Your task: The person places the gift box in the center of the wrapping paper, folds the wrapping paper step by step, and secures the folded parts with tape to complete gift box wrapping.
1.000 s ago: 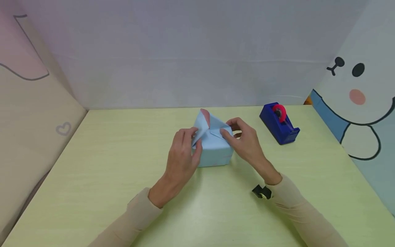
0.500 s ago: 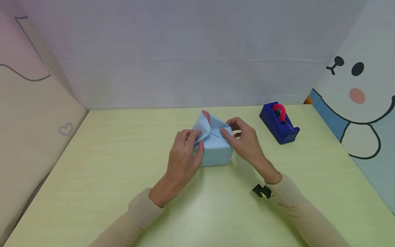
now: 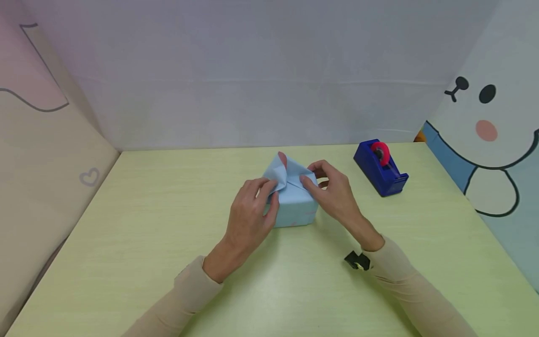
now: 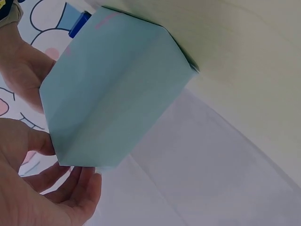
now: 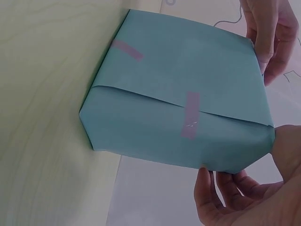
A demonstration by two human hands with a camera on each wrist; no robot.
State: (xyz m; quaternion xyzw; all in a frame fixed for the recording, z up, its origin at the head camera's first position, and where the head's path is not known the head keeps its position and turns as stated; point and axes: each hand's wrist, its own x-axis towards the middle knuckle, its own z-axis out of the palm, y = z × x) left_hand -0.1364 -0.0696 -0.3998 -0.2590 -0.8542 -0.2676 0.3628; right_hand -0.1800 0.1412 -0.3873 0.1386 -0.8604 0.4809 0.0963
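Note:
A box wrapped in light blue paper point(image 3: 295, 213) stands on the table. Its top paper flap point(image 3: 273, 169) is folded into a raised point, with a pinkish patch at the tip. My left hand point(image 3: 249, 213) pinches this flap at the top left, thumb in front of the fingers. At the top right edge, my right hand point(image 3: 337, 191) grips the box with the thumb on top and the fingers behind. Pink tape strips point(image 5: 192, 115) cross a paper seam on the side seen in the right wrist view. In the left wrist view a smooth paper side point(image 4: 117, 89) shows.
Behind the right hand stands a blue tape dispenser point(image 3: 375, 174) with a red-cored roll point(image 3: 382, 152). A small black object point(image 3: 358, 260) lies by the right sleeve. The pale table point(image 3: 147, 224) is bordered by a back wall point(image 3: 252, 103) and printed side panels.
My left hand has shifted slightly right, pushing the left side of the flap inward, and the raised tip has moved a little right and down. My right hand stays in place.

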